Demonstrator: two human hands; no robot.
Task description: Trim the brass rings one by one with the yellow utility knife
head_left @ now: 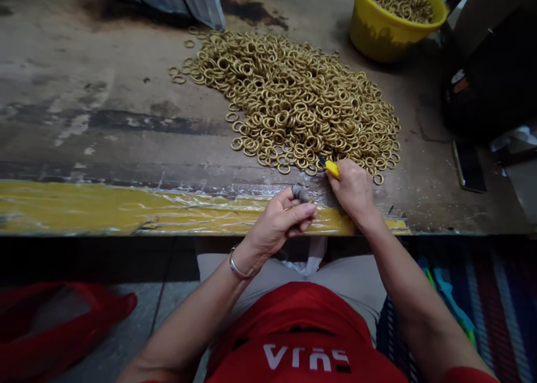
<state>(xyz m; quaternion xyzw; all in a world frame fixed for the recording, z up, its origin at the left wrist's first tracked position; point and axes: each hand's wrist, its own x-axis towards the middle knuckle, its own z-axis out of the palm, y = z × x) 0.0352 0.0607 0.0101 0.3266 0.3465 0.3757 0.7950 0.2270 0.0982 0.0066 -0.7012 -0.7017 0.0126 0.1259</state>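
My right hand [356, 190] grips a yellow box cutter [332, 169], its dark blade pointing at the near edge of a large pile of gold-coloured rings [302, 98]. To the left and closer to me, my left hand [281, 218] is closed in a pinch above the table edge. Grey wrapping covers its index finger. A small yellowish bit shows at the fingertips, too little to name. A metal bracelet [237, 264] circles the left wrist.
A yellow bucket [377, 33] full of rings stands at the back right. A grey ribbed container [197, 3] is at the back. A phone [469, 166] lies on the right of the worn table [104, 148]. Yellow tape [84, 207] covers the front edge. A red bag [84, 327] sits lower left.
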